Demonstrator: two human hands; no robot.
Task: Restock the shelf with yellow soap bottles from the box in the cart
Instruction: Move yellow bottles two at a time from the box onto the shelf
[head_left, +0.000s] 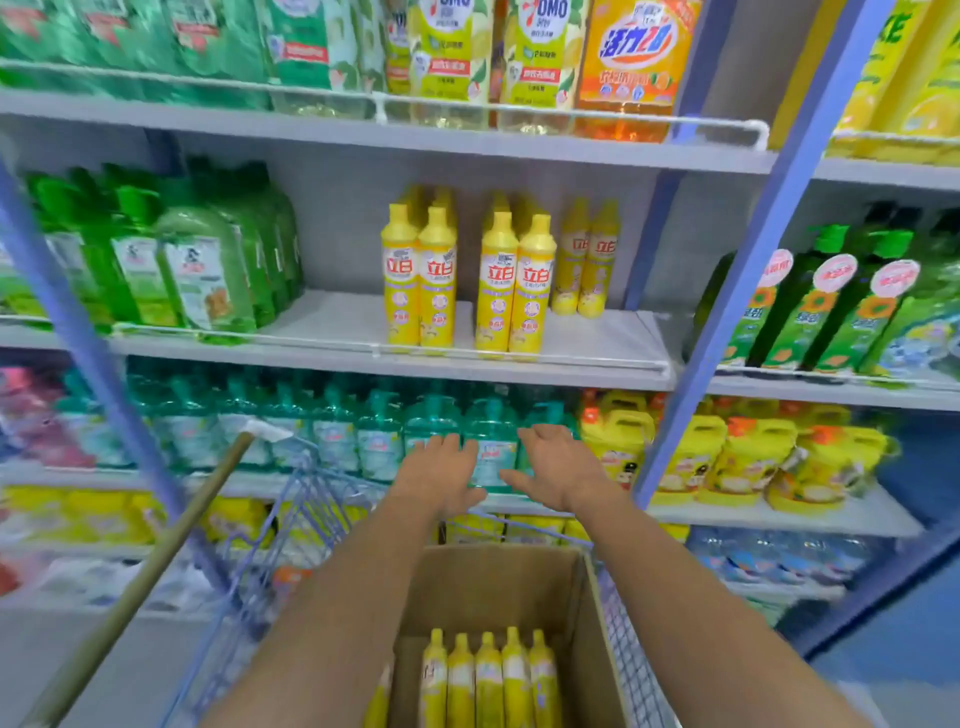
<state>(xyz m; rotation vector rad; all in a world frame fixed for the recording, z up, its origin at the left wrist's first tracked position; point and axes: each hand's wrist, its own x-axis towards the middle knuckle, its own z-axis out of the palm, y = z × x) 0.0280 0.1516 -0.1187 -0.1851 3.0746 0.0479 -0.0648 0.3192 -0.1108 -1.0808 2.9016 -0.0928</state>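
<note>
Several yellow soap bottles (470, 283) stand in rows on the grey middle shelf (332, 325), with bare shelf to their left. More yellow bottles (488, 680) stand upright in an open cardboard box (498, 587) inside the wire cart (306, 499). My left hand (441, 475) and my right hand (558, 467) are stretched out side by side above the box's far edge, below the middle shelf. Both hands hold nothing and their fingers are spread.
Green bottles (171, 260) fill the left of the middle shelf. Teal pump bottles (337, 436) line the shelf below. A wooden stick (156, 561) leans at the cart's left. Blue uprights (748, 270) frame the bay. Large bottles stand on the top shelf.
</note>
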